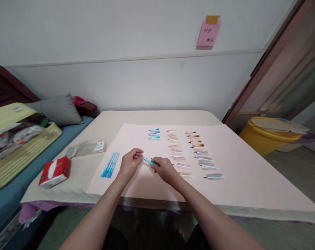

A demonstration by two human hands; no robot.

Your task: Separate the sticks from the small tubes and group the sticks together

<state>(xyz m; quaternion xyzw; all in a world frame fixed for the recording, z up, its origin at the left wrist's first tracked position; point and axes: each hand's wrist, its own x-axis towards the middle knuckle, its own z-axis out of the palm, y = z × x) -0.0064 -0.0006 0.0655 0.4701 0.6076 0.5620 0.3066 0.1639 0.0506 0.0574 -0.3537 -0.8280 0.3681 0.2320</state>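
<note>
A light-blue pen [147, 160] is held above the pink sheet [144, 184], slanting between my two hands. My left hand [130, 164] pinches its left end with thumb and fingertips. Closed round the other end, my right hand [165, 168] hides that part of the pen; a small dark tip shows by its fingers. Several assembled blue pens [110, 165] lie side by side to the left of my left hand. Beyond my hands are blue pen parts [154, 134], with columns of pinkish pen parts [178, 159] and brown and grey ones [204, 159] to the right.
On the table's left side are a red tissue pack [54, 172] and a clear plastic bag [86, 148]. A yellow bucket [264, 137] stands right of the table. Left is a blue seat [69, 135] with a grey cushion [58, 110]. A pink note [209, 33] hangs on the wall.
</note>
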